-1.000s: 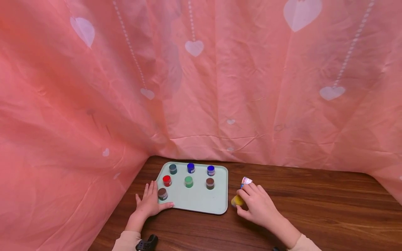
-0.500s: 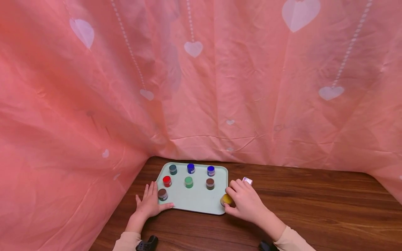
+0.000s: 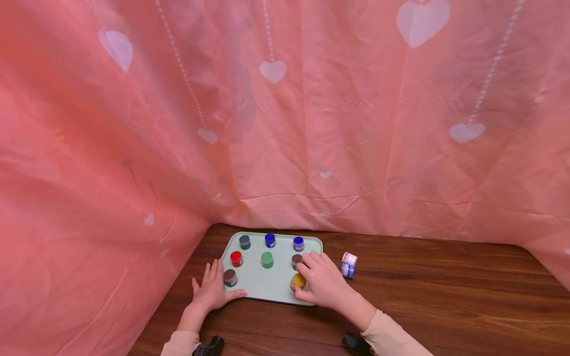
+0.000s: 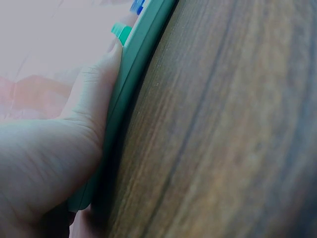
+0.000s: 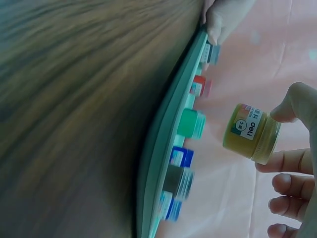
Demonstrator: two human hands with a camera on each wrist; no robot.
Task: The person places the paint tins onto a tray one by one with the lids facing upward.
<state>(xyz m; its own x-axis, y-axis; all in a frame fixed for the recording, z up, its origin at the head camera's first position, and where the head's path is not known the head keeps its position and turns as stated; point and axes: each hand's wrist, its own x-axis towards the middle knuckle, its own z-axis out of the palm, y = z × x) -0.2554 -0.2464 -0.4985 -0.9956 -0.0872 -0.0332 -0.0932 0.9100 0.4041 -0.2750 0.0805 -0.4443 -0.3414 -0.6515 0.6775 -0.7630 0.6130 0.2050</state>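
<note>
My right hand [image 3: 327,282] pinches a small jar of yellow paint [image 5: 250,131] by its lid, between thumb and fingers. In the right wrist view a gap shows between this jar and the pale green tray [image 3: 262,284], so it hangs above the tray's right front part. Spread at the tray's left front corner, my left hand [image 3: 211,291] rests with straight fingers along the left edge and its thumb along the front rim. A brown jar [image 3: 230,277] stands close beside those fingers. Another brown jar [image 3: 296,262] is partly covered by my right fingers.
Across the tray stand a dark green jar [image 3: 245,242], two blue jars [image 3: 269,241], a red jar [image 3: 236,258] and a green jar [image 3: 267,260]. Right of the tray, a blue and white labelled jar [image 3: 349,265] sits on the wooden table [image 3: 445,291]. A pink curtain [image 3: 285,148] hangs behind.
My right hand has carried the yellow paint jar leftward from the table to over the tray, uncovering the blue and white jar. My left hand stays at its corner.
</note>
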